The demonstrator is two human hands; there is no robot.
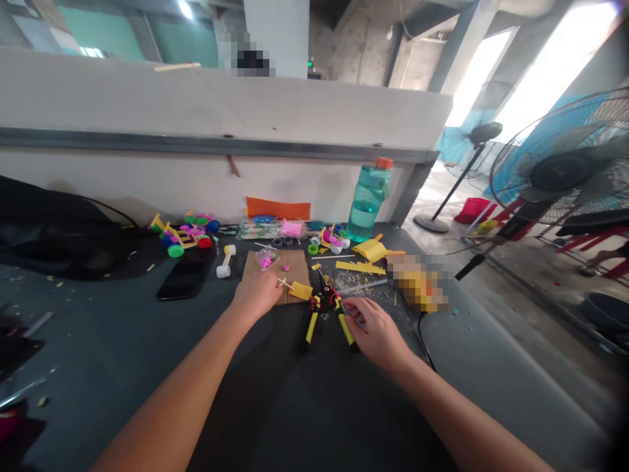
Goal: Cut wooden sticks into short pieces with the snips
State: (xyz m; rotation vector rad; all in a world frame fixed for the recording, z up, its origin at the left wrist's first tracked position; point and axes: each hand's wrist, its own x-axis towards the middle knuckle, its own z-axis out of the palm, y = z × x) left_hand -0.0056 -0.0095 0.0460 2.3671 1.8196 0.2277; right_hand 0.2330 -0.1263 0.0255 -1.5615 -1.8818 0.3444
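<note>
My left hand (258, 294) is closed over a piece of cardboard (299, 261), fingers pinched around a thin wooden stick (285, 284). Close to its fingertips lies a yellow flat piece (301, 291). A pair of pliers (325, 295) with yellow and black handles lies spread apart on the table, jaws pointing away from me. Beside the right handle is my right hand (377, 328), its fingers loosely bent and apart; its fingertips are at the handle, and I cannot tell whether they touch. Pink bits (266, 262) sit on the cardboard.
Colourful small wheeled models (189, 235) and a black phone (177, 275) are to the left. A teal bottle (364, 208) stands at the back panel. Yellow strips (361, 267), plastic-wrapped sticks (260, 229) and a partly blurred yellow object (417, 288) with a cable lie around. A fan (560, 174) stands right.
</note>
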